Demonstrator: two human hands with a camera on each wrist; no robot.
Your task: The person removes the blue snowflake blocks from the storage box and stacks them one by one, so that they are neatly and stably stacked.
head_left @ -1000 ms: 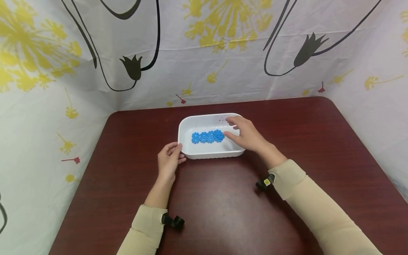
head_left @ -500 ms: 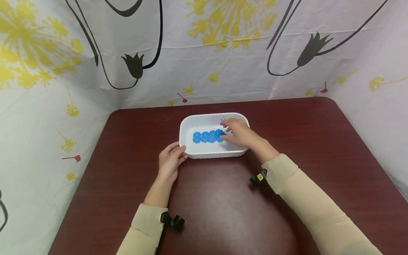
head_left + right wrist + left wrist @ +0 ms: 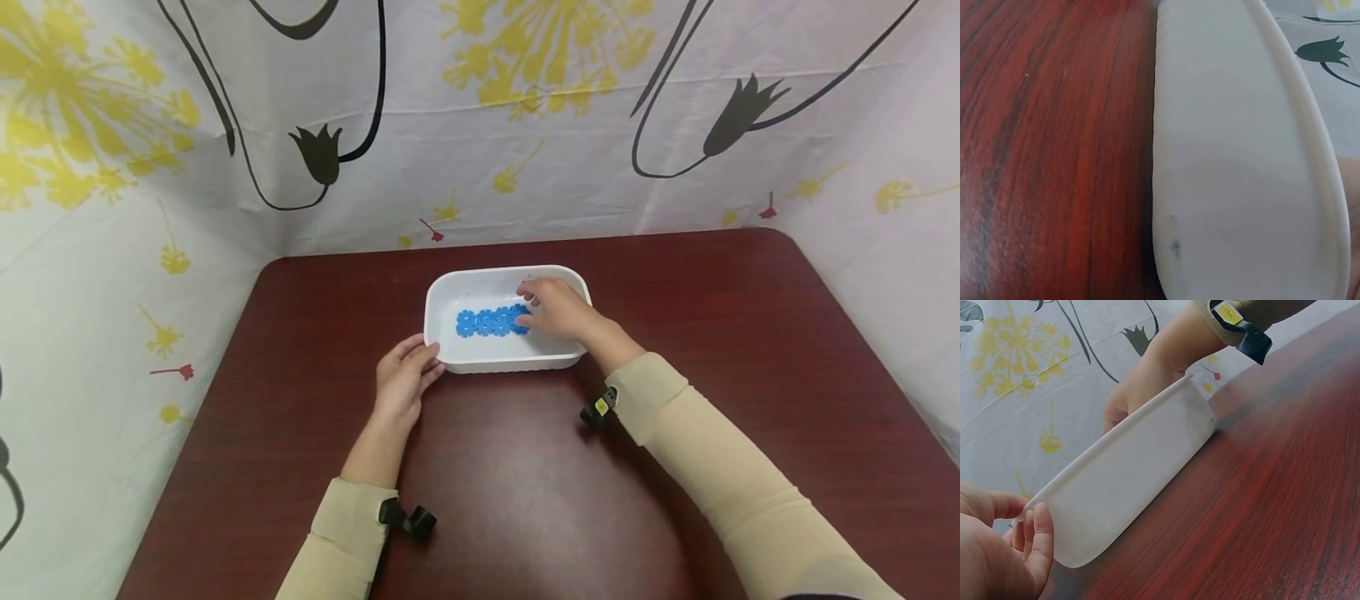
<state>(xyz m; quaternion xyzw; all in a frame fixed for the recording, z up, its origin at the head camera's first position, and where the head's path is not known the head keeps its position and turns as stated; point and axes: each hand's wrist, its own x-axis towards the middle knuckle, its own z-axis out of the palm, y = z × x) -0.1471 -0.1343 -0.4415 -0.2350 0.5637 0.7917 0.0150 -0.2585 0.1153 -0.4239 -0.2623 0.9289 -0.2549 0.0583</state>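
Blue discs perhaps against right hand

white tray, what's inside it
The white tray holds a row of blue flower-shaped pieces. The right hand covers part of the tray's right end; anything beneath cannot be seen.

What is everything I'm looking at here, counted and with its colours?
Tub: one, white, on the table.
Blue flower pieces: several, overlapping so no sure count, blue, in a row on the tub's floor.
Table: one, dark reddish brown, under the tub.
Patterned cloth: at least one, white with yellow, dark and red flowers, around the table.
Wrist cameras: two, black, one at each cuff.
Sleeves: two, beige, on the arms.
Left hand: one, bare, gripping the tub's near left corner.
Right hand: one, bare, at the row's right end.
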